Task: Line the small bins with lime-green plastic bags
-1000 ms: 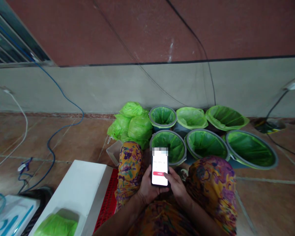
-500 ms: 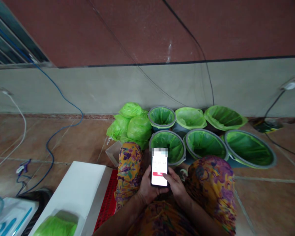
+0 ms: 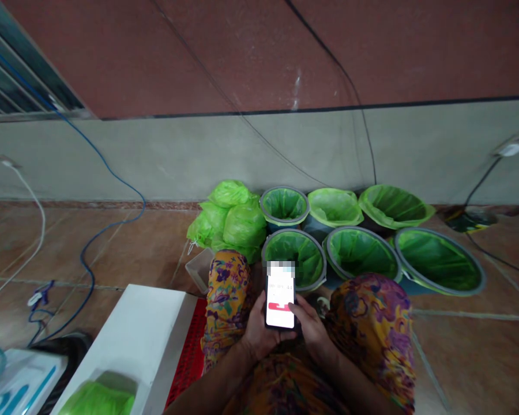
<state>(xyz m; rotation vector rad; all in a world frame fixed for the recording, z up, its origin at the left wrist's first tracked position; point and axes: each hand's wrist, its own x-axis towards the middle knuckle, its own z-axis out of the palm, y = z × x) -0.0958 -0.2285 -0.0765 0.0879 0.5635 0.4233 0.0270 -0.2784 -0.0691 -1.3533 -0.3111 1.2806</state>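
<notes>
A smartphone with a bright white screen and a red button on it lies between my hands, above my lap. My left hand is wrapped round its left edge and underside. My right hand grips the phone's right side, its thumb at the right end of the red button. The top of the screen is blurred out. Just beyond the phone stands a bin lined with a green bag. My knees, in patterned orange and purple cloth, lie on either side.
Several more green-lined bins stand in two rows by the wall. Left of them lie filled green bags beside a small whitish container. A white box stands at my left by a red crate. A blue cable crosses the floor.
My right thumb has shifted slightly right and up along the red button. The phone, my left hand and the bins stay where they were.
</notes>
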